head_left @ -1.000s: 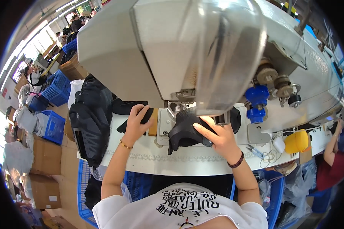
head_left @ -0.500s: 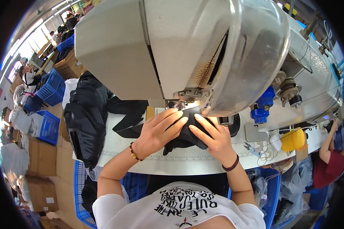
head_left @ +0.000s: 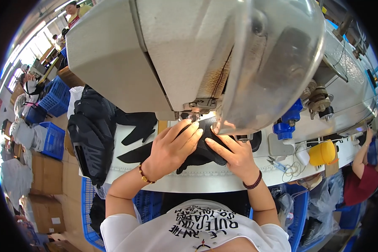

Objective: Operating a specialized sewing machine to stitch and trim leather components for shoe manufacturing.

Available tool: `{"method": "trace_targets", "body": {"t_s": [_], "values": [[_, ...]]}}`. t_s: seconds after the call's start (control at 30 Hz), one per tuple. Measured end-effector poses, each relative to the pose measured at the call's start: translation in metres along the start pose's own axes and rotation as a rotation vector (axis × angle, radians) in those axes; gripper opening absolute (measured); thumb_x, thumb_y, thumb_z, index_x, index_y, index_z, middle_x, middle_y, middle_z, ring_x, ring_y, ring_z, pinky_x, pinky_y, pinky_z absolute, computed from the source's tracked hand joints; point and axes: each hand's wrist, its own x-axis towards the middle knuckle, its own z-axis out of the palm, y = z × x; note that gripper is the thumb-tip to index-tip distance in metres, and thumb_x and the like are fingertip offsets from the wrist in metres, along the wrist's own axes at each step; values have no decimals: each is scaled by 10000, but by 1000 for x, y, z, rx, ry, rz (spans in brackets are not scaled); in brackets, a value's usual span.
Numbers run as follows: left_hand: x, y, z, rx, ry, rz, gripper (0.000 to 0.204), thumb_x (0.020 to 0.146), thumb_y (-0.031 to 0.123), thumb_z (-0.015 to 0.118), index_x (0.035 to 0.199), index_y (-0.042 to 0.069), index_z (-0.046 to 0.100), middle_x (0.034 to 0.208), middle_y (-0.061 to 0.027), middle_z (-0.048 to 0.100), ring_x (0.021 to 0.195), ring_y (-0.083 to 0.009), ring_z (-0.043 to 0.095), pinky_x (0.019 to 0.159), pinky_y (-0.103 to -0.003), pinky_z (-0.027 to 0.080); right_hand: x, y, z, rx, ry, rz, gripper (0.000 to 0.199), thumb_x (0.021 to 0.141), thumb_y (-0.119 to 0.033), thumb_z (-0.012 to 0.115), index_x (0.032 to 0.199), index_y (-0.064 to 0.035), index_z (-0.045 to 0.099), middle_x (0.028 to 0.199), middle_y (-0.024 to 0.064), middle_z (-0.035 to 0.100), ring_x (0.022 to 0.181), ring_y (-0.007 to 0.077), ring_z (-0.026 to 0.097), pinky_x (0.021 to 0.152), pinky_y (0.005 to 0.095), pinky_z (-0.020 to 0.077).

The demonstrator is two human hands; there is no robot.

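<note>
Dark black fabric lies bunched on the white sewing table, its far end beneath the needle area of a large pale sewing machine. My left hand rests on its left side, fingers stretched forward with the tips close to the presser foot. On the other side, my right hand lies on the fabric with index finger and thumb apart. A clear guard partly covers the right fingertips. The underside of the fabric is hidden.
Flat black cut pieces and a stack of black molded parts lie left of the hands. Thread snips and a yellow spool sit at right. Blue crates stand below the table edge. A person in dark red is at far right.
The view has shifted slightly, so the machine looks larger and further left. Both hands stay on the fabric near the needle, nearly unmoved. The black cut pieces at left now show further apart.
</note>
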Motion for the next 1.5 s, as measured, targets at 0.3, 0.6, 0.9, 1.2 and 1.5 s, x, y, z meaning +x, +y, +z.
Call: {"method": "trace_targets", "body": {"t_s": [0.3,0.6,0.9,1.2,1.5], "values": [[12,-9,-11,5,-161,-76,312,655,117,653,956,52,609,995,-26,574,908,-187,550,675,-304,473,8,0,-2,193,-100,135,360,645,10,582,979,-108,642,999,71,589,1013,301,515,806,354,448],[13,-19,-1,-85,-43,-8,254,653,106,649,896,47,601,973,-26,574,738,-150,573,584,-283,461,8,1,-2,248,-101,125,348,624,35,564,951,-64,632,964,100,592,953,298,546,759,359,451],[18,-20,-7,10,-87,23,219,660,58,576,876,28,592,799,-24,509,497,-120,519,492,-240,439,9,3,-3,224,-231,221,621,625,92,547,1162,-220,559,1208,63,526,986,263,565,788,301,472],[9,-16,-5,-9,-119,-23,230,712,91,533,928,35,593,809,-19,491,466,-110,493,474,-241,421,4,3,-3,292,-254,245,653,634,87,541,1196,-244,528,1226,60,512,1007,259,556,853,317,442],[10,-28,-13,-413,-82,-312,257,670,7,587,915,55,648,848,-96,631,602,-214,590,591,-291,473,4,-2,1,143,-245,221,652,613,38,574,1197,-247,535,1135,61,564,1026,265,528,922,374,372]]}}
